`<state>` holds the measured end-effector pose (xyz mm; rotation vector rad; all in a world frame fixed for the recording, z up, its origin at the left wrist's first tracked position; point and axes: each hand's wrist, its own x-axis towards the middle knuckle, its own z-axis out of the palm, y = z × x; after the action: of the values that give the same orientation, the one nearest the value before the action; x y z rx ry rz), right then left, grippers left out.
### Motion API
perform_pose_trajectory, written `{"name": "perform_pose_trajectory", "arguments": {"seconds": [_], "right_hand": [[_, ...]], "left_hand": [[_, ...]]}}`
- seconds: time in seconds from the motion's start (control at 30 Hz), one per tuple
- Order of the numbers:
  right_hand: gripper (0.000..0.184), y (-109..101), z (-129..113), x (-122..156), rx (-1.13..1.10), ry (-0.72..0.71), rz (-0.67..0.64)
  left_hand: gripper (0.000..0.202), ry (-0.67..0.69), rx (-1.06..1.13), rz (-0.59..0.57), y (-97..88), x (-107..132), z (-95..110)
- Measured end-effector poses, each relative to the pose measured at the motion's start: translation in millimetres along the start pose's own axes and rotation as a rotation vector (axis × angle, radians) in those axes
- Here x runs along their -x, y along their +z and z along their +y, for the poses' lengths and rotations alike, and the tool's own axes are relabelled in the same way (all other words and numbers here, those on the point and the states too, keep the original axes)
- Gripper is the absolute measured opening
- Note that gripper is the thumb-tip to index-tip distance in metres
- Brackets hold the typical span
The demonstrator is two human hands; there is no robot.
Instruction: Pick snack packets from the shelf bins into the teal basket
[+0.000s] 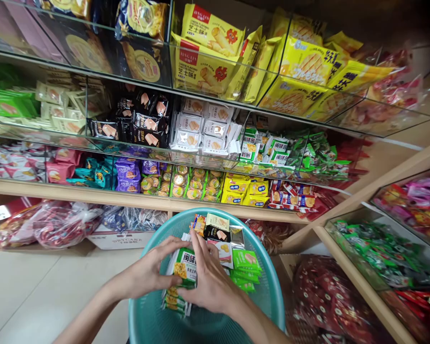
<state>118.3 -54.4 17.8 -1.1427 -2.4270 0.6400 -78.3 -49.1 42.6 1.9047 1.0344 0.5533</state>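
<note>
Hands: your left hand [152, 265] and right hand [213, 282] are close together, one on each side of the white-and-green packet [186, 268].
Left grip: your fingers and thumb are closed on the packet's left part.
Right grip: your fingers lie extended along its right side, the thumb near its lower edge; whether they clamp it, you cannot be told from this view.
Packet position: inside the teal basket [270, 291], left of centre, printed face up, above a row of yellow-and-green packet edges [175, 302].
Basket contents: to the right of your right hand, a fanned pile of bright green packets [246, 265]; beyond your fingertips, a cream packet [218, 220] just behind a black packet [218, 233].
Shelves: yellow bags [204, 67] stand in the upper tier; white-wrapped packets [204, 126] and black-wrapped packets [143, 125] sit below.
Lower tier: purple packets [128, 176], left of the basket.
Floor: pale tiles [25, 296] at left.
</note>
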Motion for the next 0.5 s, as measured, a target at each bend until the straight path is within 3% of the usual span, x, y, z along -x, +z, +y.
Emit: {"name": "perform_pose_trajectory", "arguments": {"seconds": [0.37,0.5], "right_hand": [[0.111,7,4,3,0.012,0.001,0.018],[0.113,9,5,4,-0.008,0.031,0.033]], "left_hand": [[0.069,-0.019,0.258,0.086,5.7,4,-10],[0.070,-0.086,0.413,0.131,9.2,4,-14]]}}
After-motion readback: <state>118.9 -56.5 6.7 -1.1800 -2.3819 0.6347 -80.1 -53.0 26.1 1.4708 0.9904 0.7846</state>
